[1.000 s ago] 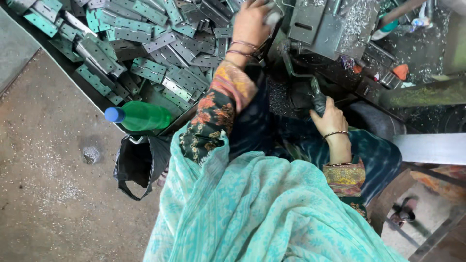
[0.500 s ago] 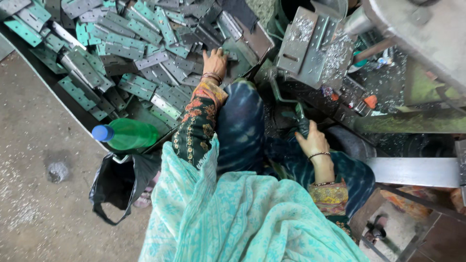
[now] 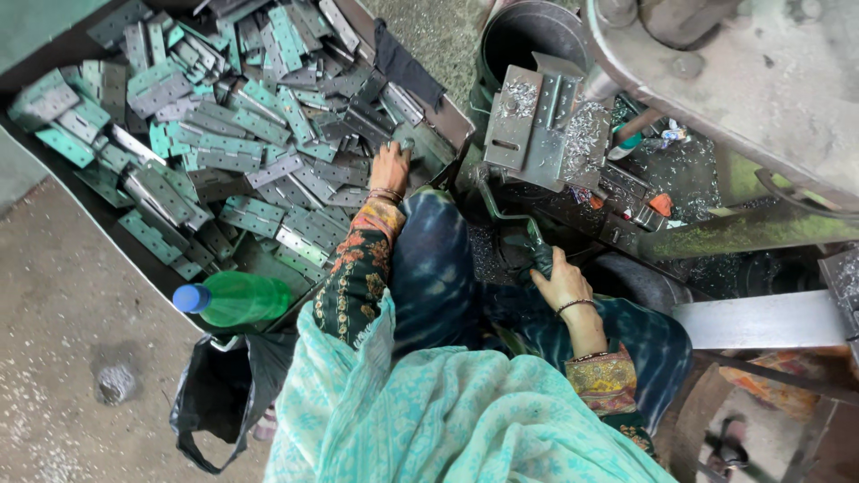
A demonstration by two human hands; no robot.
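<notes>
Nearest, at left, green bottle (image 3: 234,299) and black bag (image 3: 217,398). Right hand (image 3: 562,280) curled round dark lever handle (image 3: 535,257), shut on it. Farther left, left hand (image 3: 389,168) rests on metal hinges (image 3: 224,152) in tray (image 3: 440,107); fingers hidden, grip unclear.

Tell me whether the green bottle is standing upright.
No: the green bottle lies on its side at the tray's near corner, its blue cap pointing left.
</notes>
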